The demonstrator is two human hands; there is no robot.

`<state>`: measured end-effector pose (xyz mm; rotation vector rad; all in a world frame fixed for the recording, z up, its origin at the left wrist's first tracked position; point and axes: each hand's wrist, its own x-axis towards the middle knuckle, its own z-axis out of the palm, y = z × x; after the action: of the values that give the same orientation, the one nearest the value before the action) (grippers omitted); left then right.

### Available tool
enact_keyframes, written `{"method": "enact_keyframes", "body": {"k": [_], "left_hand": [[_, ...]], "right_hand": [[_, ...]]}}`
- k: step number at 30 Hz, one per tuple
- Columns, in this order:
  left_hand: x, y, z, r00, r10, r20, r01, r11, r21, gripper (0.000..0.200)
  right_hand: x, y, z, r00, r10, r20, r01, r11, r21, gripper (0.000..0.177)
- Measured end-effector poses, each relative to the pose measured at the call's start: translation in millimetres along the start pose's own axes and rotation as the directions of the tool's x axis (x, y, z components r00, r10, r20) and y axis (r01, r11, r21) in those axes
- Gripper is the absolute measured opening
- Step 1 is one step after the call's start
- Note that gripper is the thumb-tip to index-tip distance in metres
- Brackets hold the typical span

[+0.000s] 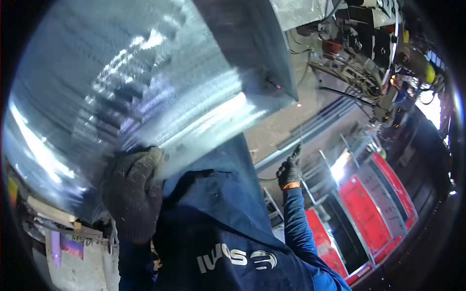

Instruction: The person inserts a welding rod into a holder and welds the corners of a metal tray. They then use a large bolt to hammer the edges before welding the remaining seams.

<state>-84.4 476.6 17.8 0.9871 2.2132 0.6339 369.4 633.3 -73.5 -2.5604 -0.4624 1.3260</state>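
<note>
My left hand [132, 194], in a dark knitted glove, grips the lower edge of a large shiny curved metal sheet [145, 82] that fills the upper left of the view. My right hand [290, 170], in a dark glove with an orange cuff, is held out at arm's length in a blue sleeve. Its fingers are closed on a thin metal rod [300, 136] that points upward, near the sheet's lower right corner. A small spark [298, 105] glows just below that corner. My blue jacket [218, 233] with white lettering covers the lower middle.
Red-and-white panels in metal frames [369, 208] lie at the lower right, with a bright glare beside them. Cables and machine parts [364, 72] crowd the upper right. Grey rails [310, 131] run across the floor. Boards and clutter [58, 223] sit at the lower left.
</note>
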Motion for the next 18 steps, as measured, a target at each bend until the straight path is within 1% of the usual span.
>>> {"method": "enact_keyframes", "body": {"k": [2, 3, 5, 6, 8, 9, 10, 12, 13, 15, 16, 17, 18], "left_hand": [[3.1, -6.4, 1.9, 0.998, 0.068, -0.013, -0.068, 0.998, 0.008, 0.028], [4.5, -8.5, 2.8, 0.994, 0.104, -0.019, -0.103, 0.995, 0.014, 0.028], [11.8, -14.9, 3.1, 0.994, 0.112, 0.003, -0.112, 0.993, -0.026, 0.028], [14.4, -16.0, 1.7, 0.994, 0.111, 0.021, -0.11, 0.993, -0.053, 0.028], [19.6, -16.4, 2.0, 0.992, 0.108, 0.061, -0.101, 0.99, -0.103, 0.029], [21.6, -17.7, 2.8, 0.991, 0.108, 0.078, -0.097, 0.987, -0.128, 0.029], [24.0, -18.4, 3.2, 0.989, 0.109, 0.096, -0.095, 0.985, -0.147, 0.03], [30.9, -19.7, 8.5, 0.987, 0.111, 0.115, -0.088, 0.978, -0.187, 0.03], [31.9, -20.9, 10.3, 0.985, 0.11, 0.131, -0.082, 0.976, -0.202, 0.031], [34.8, -24.8, 11.9, 0.982, 0.109, 0.152, -0.073, 0.971, -0.227, 0.031], [36.6, -26.7, 12.3, 0.981, 0.113, 0.157, -0.074, 0.969, -0.235, 0.032], [37.0, -28.2, 12.0, 0.98, 0.117, 0.161, -0.076, 0.968, -0.238, 0.032], [37.0, -28.4, 11.5, 0.979, 0.122, 0.164, -0.081, 0.967, -0.24, 0.033]], "right_hand": [[1.9, -2.3, 3.0, 0.999, 0.046, -0.027, -0.046, 0.999, -0.022, 0.061], [-13.4, -10.9, 11.5, 0.997, 0.043, 0.061, -0.044, 0.999, 0.016, 0.068], [-13.5, -13.6, 11.3, 0.988, 0.047, 0.147, -0.049, 0.999, 0.009, 0.067], [-15.1, -14.6, 14.7, 0.99, 0.056, 0.131, -0.059, 0.998, 0.018, 0.066], [19.0, -1.2, -27.7, 0.944, 0.078, 0.321, -0.105, 0.992, 0.069, 0.06], [41.0, 14.9, -37.8, 0.964, -0.054, 0.26, 0.061, 0.998, -0.018, 0.044], [25.0, 4.3, -18.7, 0.982, -0.032, 0.187, 0.03, 0.999, 0.017, 0.042], [-6.5, -16.6, 15.2, 0.995, 0.092, 0.028, -0.095, 0.987, 0.127, 0.039], [-16.9, -21.5, 25.4, 0.993, 0.114, -0.016, -0.11, 0.981, 0.157, 0.037], [-20.6, -30.8, 30.9, 0.987, 0.152, -0.055, -0.136, 0.964, 0.228, 0.03], [-8.7, -24.9, 21.4, 0.996, 0.032, -0.084, -0.024, 0.995, 0.094, 0.028], [4.4, -17.8, 13.5, 0.992, -0.089, -0.092, 0.085, 0.996, -0.041, 0.027], [10.2, -13.5, 15.3, 0.975, -0.206, -0.08, 0.19, 0.967, -0.171, 0.027]]}}
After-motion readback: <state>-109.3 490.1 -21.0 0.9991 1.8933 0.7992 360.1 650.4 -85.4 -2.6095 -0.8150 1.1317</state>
